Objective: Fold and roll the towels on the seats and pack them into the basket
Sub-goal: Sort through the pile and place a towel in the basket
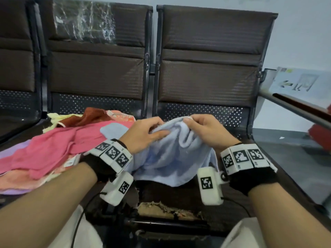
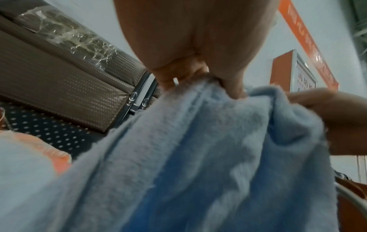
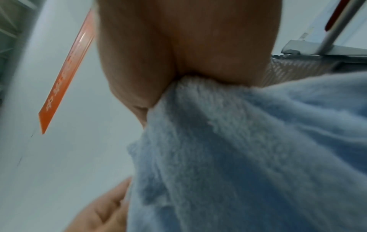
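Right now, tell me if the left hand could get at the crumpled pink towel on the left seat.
Probably yes: the pink towel lies uncovered beside the left hand, but that hand grips the light blue towel.

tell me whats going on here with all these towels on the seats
A person is working on a light blue towel, holding it up over the seat in front of them. The left hand and right hand each pinch its bunched top edge, close together, so the rest hangs loose and unfolded. On the next seat to the left lies a heap of other towels, with a pink towel on top and a brown towel behind. No basket is in view.
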Motion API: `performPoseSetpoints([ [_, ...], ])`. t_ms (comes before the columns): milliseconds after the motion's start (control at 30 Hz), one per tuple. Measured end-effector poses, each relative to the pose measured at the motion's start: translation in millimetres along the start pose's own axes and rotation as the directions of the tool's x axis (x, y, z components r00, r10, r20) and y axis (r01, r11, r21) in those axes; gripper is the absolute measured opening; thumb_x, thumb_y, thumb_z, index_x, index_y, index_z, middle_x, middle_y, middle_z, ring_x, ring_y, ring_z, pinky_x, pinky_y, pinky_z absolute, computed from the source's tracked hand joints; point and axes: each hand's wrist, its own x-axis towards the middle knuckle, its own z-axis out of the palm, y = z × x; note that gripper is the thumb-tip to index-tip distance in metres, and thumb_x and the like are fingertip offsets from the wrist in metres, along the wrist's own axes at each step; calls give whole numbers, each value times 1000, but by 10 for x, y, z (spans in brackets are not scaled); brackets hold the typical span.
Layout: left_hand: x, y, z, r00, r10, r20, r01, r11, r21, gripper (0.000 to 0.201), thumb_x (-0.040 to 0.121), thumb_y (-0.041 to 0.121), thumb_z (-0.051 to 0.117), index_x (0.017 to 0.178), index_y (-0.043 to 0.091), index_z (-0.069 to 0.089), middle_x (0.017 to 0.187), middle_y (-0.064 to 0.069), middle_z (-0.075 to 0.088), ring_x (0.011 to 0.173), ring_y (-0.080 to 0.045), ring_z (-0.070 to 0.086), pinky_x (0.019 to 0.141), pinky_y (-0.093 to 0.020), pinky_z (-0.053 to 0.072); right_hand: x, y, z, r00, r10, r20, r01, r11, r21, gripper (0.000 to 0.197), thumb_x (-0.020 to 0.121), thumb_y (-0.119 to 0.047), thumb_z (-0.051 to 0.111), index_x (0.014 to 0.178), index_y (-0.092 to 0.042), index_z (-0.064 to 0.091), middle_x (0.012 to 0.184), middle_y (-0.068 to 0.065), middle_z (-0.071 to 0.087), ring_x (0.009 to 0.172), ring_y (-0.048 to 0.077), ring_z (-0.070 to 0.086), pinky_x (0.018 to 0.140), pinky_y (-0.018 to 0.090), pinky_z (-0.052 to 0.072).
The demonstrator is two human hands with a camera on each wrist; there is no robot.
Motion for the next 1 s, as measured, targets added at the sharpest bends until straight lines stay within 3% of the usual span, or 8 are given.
performPoseSetpoints([
  [133, 5, -197, 57, 997, 9, 77, -13, 998, 63, 26, 87, 25, 65, 71, 37, 49, 67, 31, 58, 63, 12, 51, 59, -8, 36, 93, 61, -45, 952, 108, -287, -34, 967, 252, 43, 99, -25, 48, 87, 14, 60, 82, 28, 62, 77, 24, 54, 76, 42, 46],
  [333, -24, -651, -7, 960, -209, 185, 128, 919, 374, 14, 87, 26, 60, 80, 15, 55, 67, 8, 53, 66, -14, 50, 56, -20, 31, 245, 237, -125, 792, 334, -512, -80, 887, 455, 32, 97, -31, 49, 79, -6, 61, 81, 15, 56, 80, 21, 51, 80, 46, 48],
  [467, -69, -806, -11, 929, -243, 279, 145, 933, 331, 9, 87, 24, 62, 81, 21, 57, 65, 16, 49, 63, -3, 46, 56, -12, 32, 296, 353, 95, 855, 372, -363, -243, 904, 353, 35, 95, -25, 53, 87, 7, 64, 81, 15, 60, 77, 21, 54, 80, 48, 53],
  [600, -67, -857, 15, 901, -261, 346, 137, 929, 343, 21, 85, 32, 67, 82, 15, 54, 64, 11, 44, 58, -2, 38, 54, -16, 29, 276, 404, 287, 911, 407, -68, -361, 864, 350, 11, 92, -11, 57, 94, -1, 63, 82, 12, 64, 63, 17, 59, 58, 24, 52],
  [700, -80, -882, 3, 874, -290, 389, 131, 913, 386, 17, 84, 33, 67, 86, 24, 53, 70, 13, 47, 63, -4, 42, 55, -15, 28, 217, 588, 317, 898, 440, -10, -441, 897, -40, 23, 88, -17, 65, 107, -13, 53, 92, 6, 68, 73, 16, 66, 69, 29, 53],
  [800, -101, -906, 1, 836, -334, 436, 117, 883, 454, 13, 89, 28, 61, 95, 17, 60, 80, 3, 56, 77, -16, 50, 64, -24, 32, 102, 813, 269, 859, 503, 92, -391, 763, -514, 40, 84, -38, 68, 115, -20, 51, 106, 0, 64, 93, 16, 63, 79, 28, 49],
  [900, -110, -927, -1, 846, -341, 410, 108, 862, 495, 29, 95, 24, 50, 67, 19, 44, 68, 3, 48, 73, -18, 45, 63, -29, 26, 3, 958, 241, 750, 636, 182, -407, 661, -631, 54, 78, -51, 71, 119, -21, 54, 116, -3, 58, 106, 16, 57, 92, 32, 46],
  [1000, -95, -894, -29, 870, -338, 358, 121, 851, 511, 30, 99, 25, 43, 72, 11, 49, 77, -4, 53, 79, -22, 50, 70, -31, 34, -30, 998, 277, 727, 660, 188, -313, 562, -765, 48, 83, -42, 68, 121, -15, 57, 121, 1, 59, 110, 21, 57, 93, 33, 47],
])
